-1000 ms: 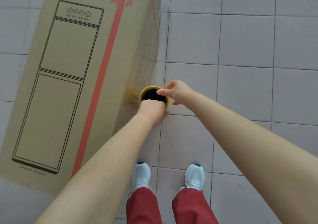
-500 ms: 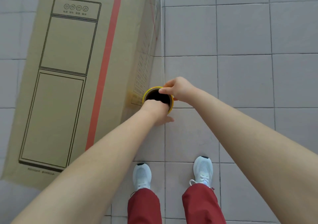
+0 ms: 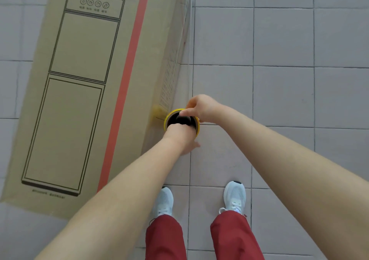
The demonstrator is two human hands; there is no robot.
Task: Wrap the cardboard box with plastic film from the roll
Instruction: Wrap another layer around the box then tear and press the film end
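Matte grey tiled floor [image 3: 279, 36], thin grout lines. At left, large flat-faced cardboard box [image 3: 83, 100], brown, printed with a line drawing and red ribbon stripe. At its right edge, roll [image 3: 173, 120]: yellow-rimmed tube, dark hollow core, clear film [image 3: 190, 40] stretched along that edge. On the roll's near side, left hand [image 3: 180, 138] wrapped round it; on the far rim, right hand [image 3: 201, 107] pinching; arms extended.
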